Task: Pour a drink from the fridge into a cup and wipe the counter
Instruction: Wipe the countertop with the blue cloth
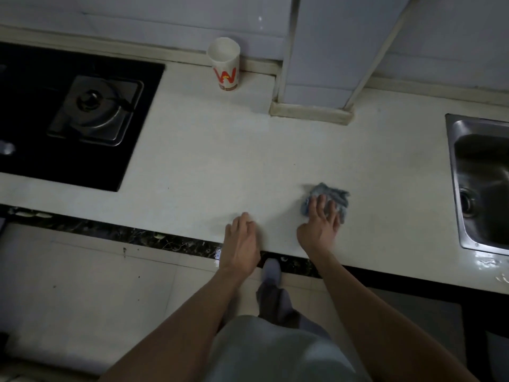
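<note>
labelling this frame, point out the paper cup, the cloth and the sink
paper cup (226, 75): head view, red logo on its side wall
cloth (325, 190): head view, bare blue fabric near its far edge
sink (453, 126): head view, steel rim, upper left corner

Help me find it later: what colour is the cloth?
Blue-grey cloth, under the right hand; head view.

Dim kitchen corner, pale tiles all round.
A white surface (206, 150) runs under a pale tiled wall (137, 17) with a boxed tiled column (316, 51); a black glass gas hob (41, 150) is set in at left, a steel sink (484, 166) at right, light floor tiles (82, 285) below.
</note>
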Motion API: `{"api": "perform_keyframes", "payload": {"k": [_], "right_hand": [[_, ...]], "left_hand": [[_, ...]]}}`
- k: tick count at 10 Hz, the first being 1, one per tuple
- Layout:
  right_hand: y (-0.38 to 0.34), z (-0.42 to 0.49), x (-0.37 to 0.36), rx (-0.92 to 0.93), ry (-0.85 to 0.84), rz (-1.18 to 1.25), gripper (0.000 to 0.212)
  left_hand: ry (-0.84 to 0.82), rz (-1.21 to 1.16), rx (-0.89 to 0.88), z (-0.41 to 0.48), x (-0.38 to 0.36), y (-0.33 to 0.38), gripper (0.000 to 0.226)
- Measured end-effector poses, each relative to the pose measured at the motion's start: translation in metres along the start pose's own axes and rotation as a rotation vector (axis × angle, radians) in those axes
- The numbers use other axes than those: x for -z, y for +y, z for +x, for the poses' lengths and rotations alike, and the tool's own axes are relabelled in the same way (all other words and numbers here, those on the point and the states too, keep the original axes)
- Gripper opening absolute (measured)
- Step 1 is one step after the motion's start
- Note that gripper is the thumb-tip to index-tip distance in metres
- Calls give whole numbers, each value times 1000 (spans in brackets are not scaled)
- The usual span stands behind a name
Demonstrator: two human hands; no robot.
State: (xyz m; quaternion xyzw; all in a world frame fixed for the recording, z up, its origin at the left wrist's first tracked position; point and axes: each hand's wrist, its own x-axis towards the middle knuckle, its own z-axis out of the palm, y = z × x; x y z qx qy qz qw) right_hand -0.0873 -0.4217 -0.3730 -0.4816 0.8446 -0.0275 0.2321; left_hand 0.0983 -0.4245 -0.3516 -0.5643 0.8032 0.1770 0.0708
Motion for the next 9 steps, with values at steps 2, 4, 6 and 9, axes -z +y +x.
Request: {"api": "perform_keyframes", "payload": {"k": [2,4,6,9], "right_hand": [[-97,-40,-39,204,-116,-1,84],[-163,-90,-87,448,-148,-85,72],[-133,-86,-75,697,-88,-219,71],[-28,-78,-23,296,-165,-242,84]], "left_hand": [[82,-94,115,-47,-4,-85,44],[73,-223,-12,-65,-14,-133,54],[45,-120,-98,-68,-24,-145,66],[-78,60,-202,-62,-15,-154,72]]}}
